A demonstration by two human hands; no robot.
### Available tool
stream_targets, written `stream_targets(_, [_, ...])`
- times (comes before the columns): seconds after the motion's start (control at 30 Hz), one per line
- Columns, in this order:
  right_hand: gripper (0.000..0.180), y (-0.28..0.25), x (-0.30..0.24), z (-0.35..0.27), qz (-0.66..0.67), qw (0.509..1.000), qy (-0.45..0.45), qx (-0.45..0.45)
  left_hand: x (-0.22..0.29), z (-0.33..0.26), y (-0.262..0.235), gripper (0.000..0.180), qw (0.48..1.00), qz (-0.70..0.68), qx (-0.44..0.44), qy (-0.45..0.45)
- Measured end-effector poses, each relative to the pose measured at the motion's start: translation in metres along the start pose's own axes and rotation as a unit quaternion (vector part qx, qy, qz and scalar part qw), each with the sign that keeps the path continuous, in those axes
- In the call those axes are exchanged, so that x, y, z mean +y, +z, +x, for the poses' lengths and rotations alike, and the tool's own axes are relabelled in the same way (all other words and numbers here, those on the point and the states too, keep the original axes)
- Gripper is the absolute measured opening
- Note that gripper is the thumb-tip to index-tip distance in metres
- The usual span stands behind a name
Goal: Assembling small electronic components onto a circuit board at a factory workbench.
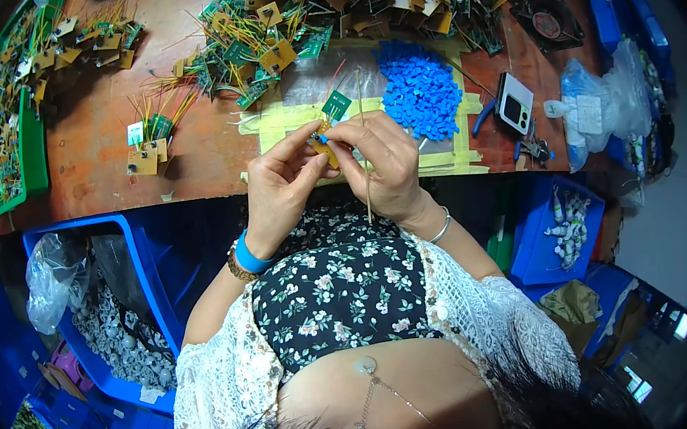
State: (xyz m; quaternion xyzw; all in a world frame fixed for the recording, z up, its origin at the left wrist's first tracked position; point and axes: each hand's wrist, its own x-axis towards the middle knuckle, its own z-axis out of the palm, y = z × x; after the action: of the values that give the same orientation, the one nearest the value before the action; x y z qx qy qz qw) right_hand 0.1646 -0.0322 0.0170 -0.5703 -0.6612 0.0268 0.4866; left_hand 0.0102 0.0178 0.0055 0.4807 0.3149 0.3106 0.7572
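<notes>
Centrally, both hands meet just above the near edge of the worktop, over a patch of yellow tape. Left hand: forearm rises from the lower edge, wrist bent inward, blue wristband and beaded bracelet on it; thumb and forefinger pinched narrow on a small tan circuit board. Right hand: palm turned down, fingers curled close, tips pinching the same board from the other side; silver bangle at the wrist. A small green board stands up just beyond the fingertips, touching the tan piece as far as can be told. A thin straight rod runs upright past the right hand; which fingers hold it cannot be told. Heap of blue plastic parts lies just right of the hands. Wired boards pile toward the far edge.
</notes>
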Motion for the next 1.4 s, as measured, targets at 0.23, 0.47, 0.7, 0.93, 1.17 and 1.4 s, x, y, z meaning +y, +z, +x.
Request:
stream_targets(0.23, [0.024,0.002,-0.001,0.001,0.003,1.000,-0.002,0.007,0.004,-0.001,0.001,0.039,1.000,0.025,-0.003,0.005])
stream_targets(0.47, [0.026,0.002,-0.006,-0.001,0.004,1.000,0.010,0.006,0.001,-0.002,0.001,0.030,1.000,-0.004,0.017,0.010])
stream_targets(0.7, [0.027,0.000,-0.012,0.002,0.018,1.000,-0.002,-0.025,0.007,-0.009,-0.008,0.023,0.998,0.018,0.062,0.026])
stream_targets(0.93, [0.028,-0.010,-0.002,0.004,0.041,0.999,-0.006,0.013,0.040,-0.023,-0.104,0.025,0.815,0.400,0.312,0.280])
stream_targets(1.17, [0.027,-0.008,0.002,0.001,0.039,0.999,-0.003,0.016,0.056,-0.035,-0.142,0.023,0.624,0.653,0.372,0.212])
stream_targets(1.4, [0.025,-0.007,-0.002,0.001,0.035,0.999,0.000,0.023,0.041,0.022,-0.054,0.026,0.660,0.615,0.205,0.379])
